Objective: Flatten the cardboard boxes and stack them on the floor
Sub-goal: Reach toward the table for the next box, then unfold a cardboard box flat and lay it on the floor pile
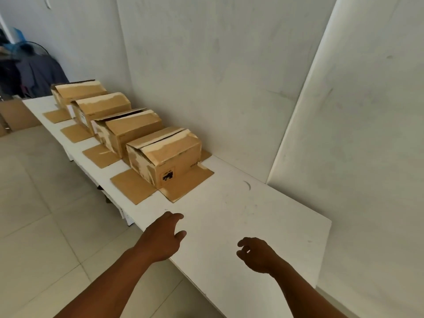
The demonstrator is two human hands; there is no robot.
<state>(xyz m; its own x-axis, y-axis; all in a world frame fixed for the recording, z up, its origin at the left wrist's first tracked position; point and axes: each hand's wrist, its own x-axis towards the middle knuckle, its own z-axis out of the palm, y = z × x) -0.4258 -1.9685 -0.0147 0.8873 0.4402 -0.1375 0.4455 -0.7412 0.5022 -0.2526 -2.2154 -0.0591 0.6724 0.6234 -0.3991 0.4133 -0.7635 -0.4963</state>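
Several brown cardboard boxes stand in a row on a long white table (241, 203) against the wall, each upside down with its lower flaps spread flat on the tabletop. The nearest box (165, 157) has a black printed mark on its end; behind it stand another box (128, 129) and a third box (101, 109), then one more. My left hand (164, 237) hovers over the table's front edge, fingers apart, short of the nearest box's flap. My right hand (258, 254) hangs above the bare tabletop, fingers loosely curled, holding nothing.
Pale floor tiles (34, 203) stretch to the left of the table. A flat cardboard piece (16, 113) leans at the far left by dark clothing and a fan (29, 65). White wall panels stand close behind and to the right of the table.
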